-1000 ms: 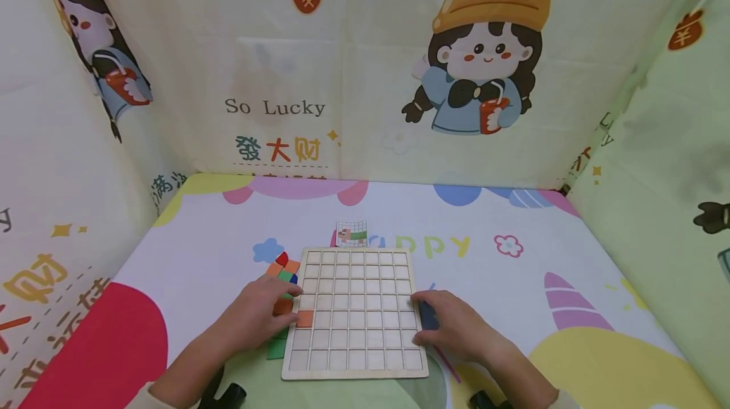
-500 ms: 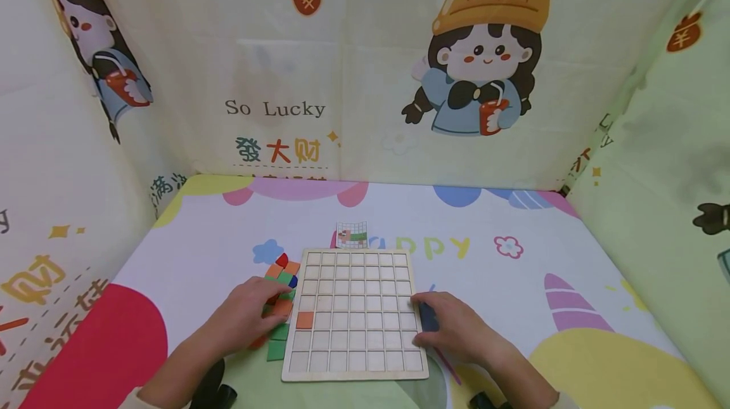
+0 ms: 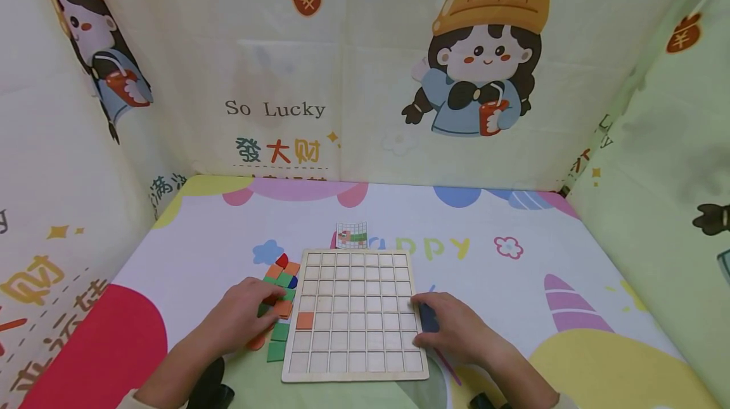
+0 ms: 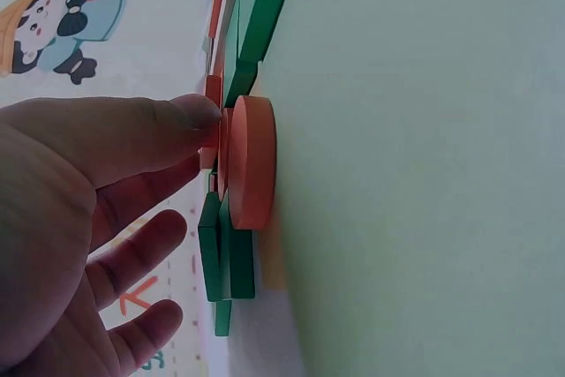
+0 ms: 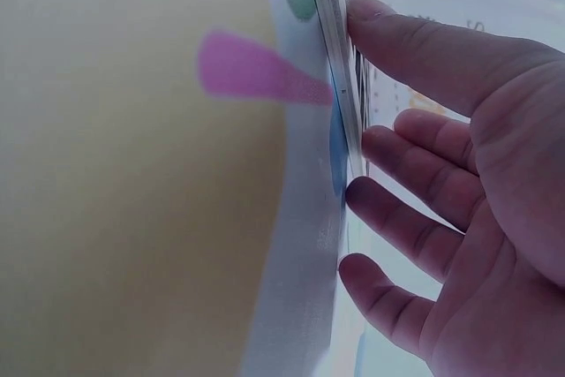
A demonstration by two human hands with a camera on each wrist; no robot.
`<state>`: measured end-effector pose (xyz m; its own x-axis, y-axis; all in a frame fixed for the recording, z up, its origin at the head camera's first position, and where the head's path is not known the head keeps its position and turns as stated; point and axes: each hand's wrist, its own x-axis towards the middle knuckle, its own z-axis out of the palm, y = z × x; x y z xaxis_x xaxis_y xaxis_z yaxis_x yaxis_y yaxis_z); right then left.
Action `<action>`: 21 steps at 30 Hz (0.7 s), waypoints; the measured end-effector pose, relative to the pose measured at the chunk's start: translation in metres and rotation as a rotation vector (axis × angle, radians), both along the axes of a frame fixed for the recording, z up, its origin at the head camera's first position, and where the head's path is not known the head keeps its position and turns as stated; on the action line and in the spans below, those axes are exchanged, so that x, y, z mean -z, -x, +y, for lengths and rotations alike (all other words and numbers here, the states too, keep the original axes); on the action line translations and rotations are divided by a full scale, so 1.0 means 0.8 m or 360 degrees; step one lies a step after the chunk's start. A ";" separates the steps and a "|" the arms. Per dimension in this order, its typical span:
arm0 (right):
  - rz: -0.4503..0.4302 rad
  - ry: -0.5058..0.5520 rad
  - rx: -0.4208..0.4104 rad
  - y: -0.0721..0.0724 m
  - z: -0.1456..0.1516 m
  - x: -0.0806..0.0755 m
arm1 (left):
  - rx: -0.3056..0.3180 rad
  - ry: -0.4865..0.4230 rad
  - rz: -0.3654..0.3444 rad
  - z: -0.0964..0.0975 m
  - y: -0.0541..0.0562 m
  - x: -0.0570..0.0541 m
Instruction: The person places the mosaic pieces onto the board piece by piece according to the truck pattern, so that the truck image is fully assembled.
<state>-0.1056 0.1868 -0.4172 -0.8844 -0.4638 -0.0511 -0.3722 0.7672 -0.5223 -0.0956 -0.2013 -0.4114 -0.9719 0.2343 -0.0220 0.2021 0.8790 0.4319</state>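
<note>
A wooden grid board point(image 3: 358, 376) lies flat in front of me in the head view. One orange square tile point(image 3: 305, 321) sits in a cell of its left column. Left of the board, my left hand point(image 3: 242, 312) reaches over a loose pile of coloured pieces, thumb and index finger apart at an orange tile point(image 3: 283, 309). Green square tiles point(image 3: 276, 350) and a round orange piece point(image 4: 252, 163) lie close to this hand; its palm hides part of the pile. My right hand point(image 3: 456, 325) rests its fingertips and thumb against the board's right edge.
Behind the board stands a small pattern card point(image 3: 352, 235) with a coloured grid picture. A red piece point(image 3: 282, 260) and a blue piece point(image 3: 293, 282) lie at the pile's far end. Printed cloth point(image 3: 376, 79) walls the table on the back and both sides.
My left hand has drawn back leftward from beside the orange tile on the board to the pile, uncovering more pieces. The right hand stays at the board's edge.
</note>
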 end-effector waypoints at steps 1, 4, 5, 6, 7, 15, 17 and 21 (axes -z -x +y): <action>-0.0002 -0.0001 0.0001 0.000 0.000 0.000 | 0.0000 -0.0001 0.0000 0.000 0.000 0.001; -0.0008 -0.0001 0.0003 0.000 0.000 0.000 | 0.0000 -0.0008 -0.0002 -0.001 0.001 0.001; -0.0011 -0.0001 0.0005 0.000 0.000 -0.001 | 0.0002 -0.0008 0.0001 -0.001 0.001 0.001; -0.0017 -0.0001 0.0007 0.000 0.000 -0.001 | 0.0011 -0.0007 0.0006 -0.002 0.001 0.001; -0.0023 0.0002 0.0009 0.000 0.000 -0.001 | 0.0019 -0.0004 0.0012 -0.002 0.001 0.001; -0.0045 0.0000 0.0026 -0.001 -0.001 -0.003 | 0.0059 0.0002 0.0039 -0.003 0.005 0.001; -0.0041 0.0002 0.0024 -0.001 -0.001 -0.003 | 0.0044 0.0005 0.0028 -0.003 0.005 0.001; -0.0030 0.0009 0.0021 -0.002 0.000 -0.002 | 0.0025 0.0001 -0.0002 -0.002 0.005 0.000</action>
